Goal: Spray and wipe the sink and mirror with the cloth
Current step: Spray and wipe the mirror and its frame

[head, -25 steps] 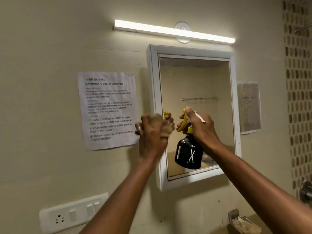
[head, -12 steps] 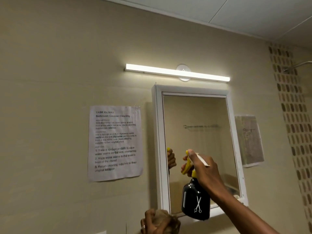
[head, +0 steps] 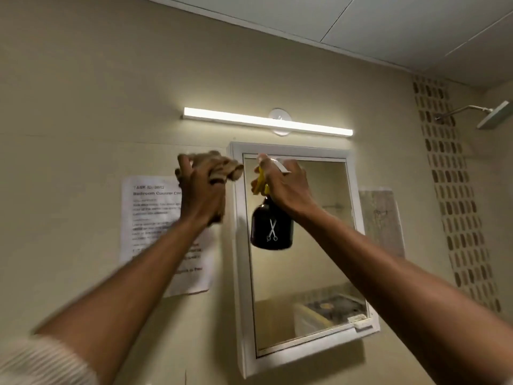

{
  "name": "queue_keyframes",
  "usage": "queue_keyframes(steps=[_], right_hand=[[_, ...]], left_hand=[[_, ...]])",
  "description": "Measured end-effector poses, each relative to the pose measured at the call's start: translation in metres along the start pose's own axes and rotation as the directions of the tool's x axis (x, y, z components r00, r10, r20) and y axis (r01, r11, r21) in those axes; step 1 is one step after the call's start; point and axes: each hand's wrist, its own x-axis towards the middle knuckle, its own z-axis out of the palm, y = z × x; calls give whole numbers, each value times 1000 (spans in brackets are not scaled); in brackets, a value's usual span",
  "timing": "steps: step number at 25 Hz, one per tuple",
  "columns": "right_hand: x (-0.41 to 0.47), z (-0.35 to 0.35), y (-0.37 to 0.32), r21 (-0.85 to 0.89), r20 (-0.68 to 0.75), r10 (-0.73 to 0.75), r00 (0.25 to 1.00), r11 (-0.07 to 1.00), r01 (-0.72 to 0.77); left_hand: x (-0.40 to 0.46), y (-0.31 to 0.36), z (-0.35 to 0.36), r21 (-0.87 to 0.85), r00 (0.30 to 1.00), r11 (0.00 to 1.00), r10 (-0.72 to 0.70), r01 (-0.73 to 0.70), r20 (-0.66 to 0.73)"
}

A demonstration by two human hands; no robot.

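A white-framed mirror [head: 305,273] hangs on the beige wall. My right hand [head: 286,187] grips a black spray bottle [head: 271,227] with a yellow trigger and a scissors logo, held up in front of the mirror's top left part. My left hand [head: 201,193] is raised beside the mirror's upper left corner, closed around a bunched tan cloth [head: 222,169] whose end reaches the frame. The sink is out of view.
A lit tube light [head: 266,122] runs above the mirror. A printed task sheet [head: 155,218] is taped to the wall on the left, partly behind my left arm. A worn paper [head: 381,220] hangs right of the mirror. A shower head [head: 494,115] juts out at far right.
The view has tilted further up. My left hand rose with the cloth from below the mirror to its upper left corner. My right hand lifted the bottle higher on the mirror.
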Motion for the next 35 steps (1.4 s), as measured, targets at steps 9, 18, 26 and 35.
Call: queue_keyframes(steps=[9, 18, 26, 35], right_hand=[[41, -26, 16, -84, -63, 106, 992, 990, -111], [45, -106, 56, -132, -194, 168, 966, 972, -195], [47, -157, 92, -227, -261, 204, 943, 937, -266], [46, -217, 129, -309, -352, 163, 922, 909, -279]], left_hand=[[87, 36, 45, 470, 910, 783, 309, -408, 275], [87, 42, 93, 559, 927, 744, 241, -367, 288], [105, 54, 154, 544, 884, 719, 222, -433, 411], [100, 86, 256, 533, 844, 663, 323, -525, 429]])
